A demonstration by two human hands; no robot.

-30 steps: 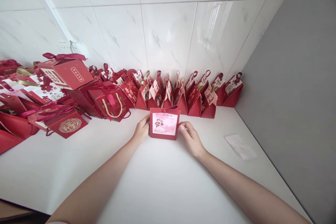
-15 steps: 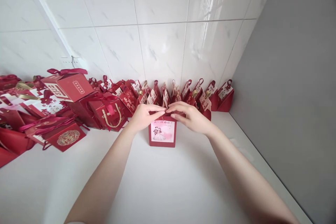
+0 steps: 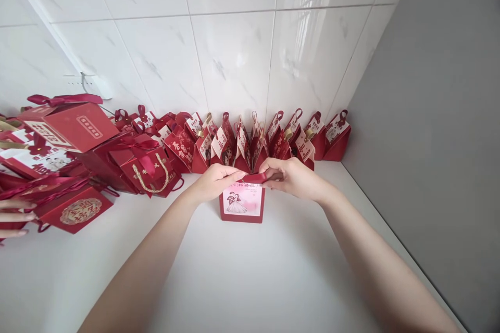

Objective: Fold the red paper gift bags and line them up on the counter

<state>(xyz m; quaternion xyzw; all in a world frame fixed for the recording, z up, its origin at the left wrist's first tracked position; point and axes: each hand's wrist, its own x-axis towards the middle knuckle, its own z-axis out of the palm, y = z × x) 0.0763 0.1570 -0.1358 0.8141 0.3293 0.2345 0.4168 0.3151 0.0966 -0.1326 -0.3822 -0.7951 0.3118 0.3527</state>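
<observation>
Fingers [image 3: 233, 174] of the left hand [image 3: 214, 181] and right hand [image 3: 296, 178] are pressed together, pinching a dark red ribbon [image 3: 254, 178] at the top of a small red box [image 3: 242, 207], which stands upright on the white counter [image 3: 250, 281]. It looks like the closing of the top; a next move would call for keeping the box steady. Just behind the box a row of red pouches [image 3: 273, 140] crowds the knuckles. Bigger gift boxes [image 3: 136, 164] lie left of it, another person's hand [image 3: 13, 217] farther left.
</observation>
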